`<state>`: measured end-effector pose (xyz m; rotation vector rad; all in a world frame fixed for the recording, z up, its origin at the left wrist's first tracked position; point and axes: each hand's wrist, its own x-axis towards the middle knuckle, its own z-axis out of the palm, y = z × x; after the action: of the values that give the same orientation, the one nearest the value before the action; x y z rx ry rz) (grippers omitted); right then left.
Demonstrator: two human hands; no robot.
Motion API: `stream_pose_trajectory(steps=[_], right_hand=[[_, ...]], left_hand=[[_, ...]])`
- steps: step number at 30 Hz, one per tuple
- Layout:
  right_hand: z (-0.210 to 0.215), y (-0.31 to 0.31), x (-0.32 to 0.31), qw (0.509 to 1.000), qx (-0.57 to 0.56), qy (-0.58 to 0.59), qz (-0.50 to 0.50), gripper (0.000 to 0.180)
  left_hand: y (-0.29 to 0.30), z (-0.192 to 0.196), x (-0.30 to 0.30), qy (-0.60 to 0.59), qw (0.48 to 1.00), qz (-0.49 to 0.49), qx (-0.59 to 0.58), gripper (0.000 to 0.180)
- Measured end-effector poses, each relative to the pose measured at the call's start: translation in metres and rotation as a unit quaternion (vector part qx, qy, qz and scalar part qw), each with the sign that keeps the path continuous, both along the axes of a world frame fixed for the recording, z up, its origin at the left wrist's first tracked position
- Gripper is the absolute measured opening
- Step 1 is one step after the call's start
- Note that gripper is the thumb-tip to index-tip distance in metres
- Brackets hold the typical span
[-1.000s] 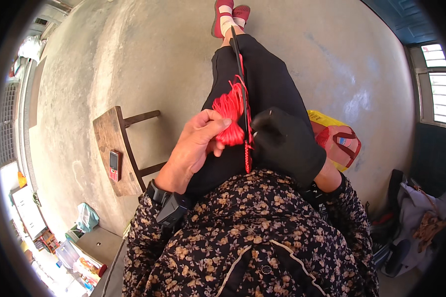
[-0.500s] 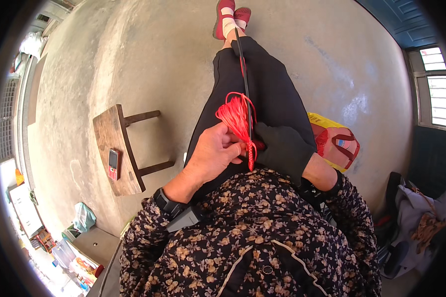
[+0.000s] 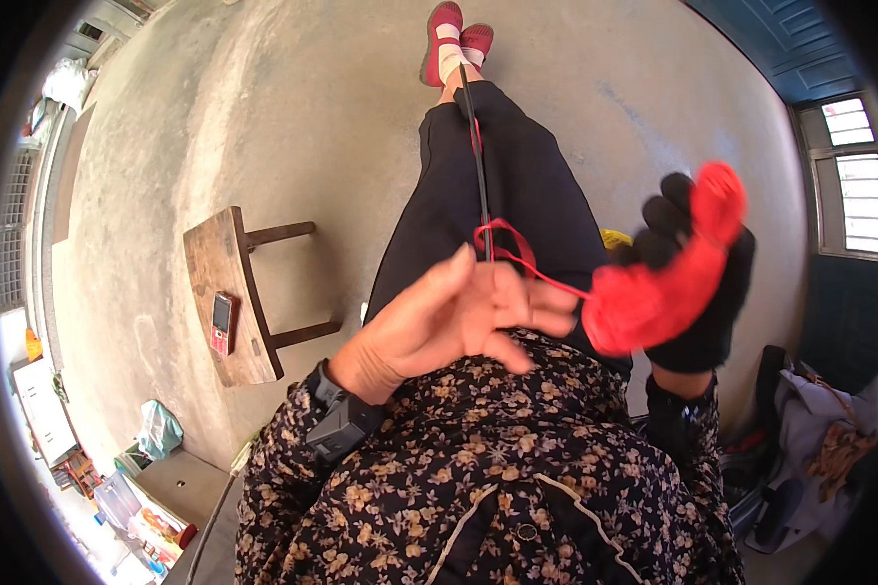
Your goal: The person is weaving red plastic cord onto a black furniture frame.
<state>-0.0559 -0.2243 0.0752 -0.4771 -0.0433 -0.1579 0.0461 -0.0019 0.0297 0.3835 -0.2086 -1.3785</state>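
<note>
Scanning from the left, I see a worn wooden stool carrying a slim red phone on rough concrete floor. My bare left hand is spread, a thin red yarn strand crossing its fingers. My black-gloved right hand clutches a fuzzy red yarn bundle, raised above my lap.

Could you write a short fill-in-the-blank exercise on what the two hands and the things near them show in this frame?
1. The right hand wears a ____ glove and holds a bundle of red yarn.
2. A strand of that yarn runs across to the bare ____ hand.
3. A small red phone lies on a ____ stool at the person's left.
4. The shoes on the outstretched feet are ____.

Missing words: black; left; wooden; red
</note>
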Motion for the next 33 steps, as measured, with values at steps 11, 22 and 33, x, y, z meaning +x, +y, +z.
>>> stream_pose_trajectory(steps=[11, 22, 33], right_hand=[[-0.069, 0.010, -0.016, 0.930, -0.304, 0.131, 0.162, 0.040], [-0.066, 0.041, 0.007, 0.895, -0.118, 0.306, 0.301, 0.032], [-0.081, 0.056, 0.016, 0.907, -0.148, 0.348, 0.185, 0.028]], left_hand=[[0.079, 0.007, 0.007, 0.055, 0.970, 0.176, 0.160, 0.051], [0.131, 0.015, -0.021, -0.142, 0.918, 0.090, 0.358, 0.030], [0.067, -0.003, 0.010, -0.508, 0.730, 0.217, 0.401, 0.033]])
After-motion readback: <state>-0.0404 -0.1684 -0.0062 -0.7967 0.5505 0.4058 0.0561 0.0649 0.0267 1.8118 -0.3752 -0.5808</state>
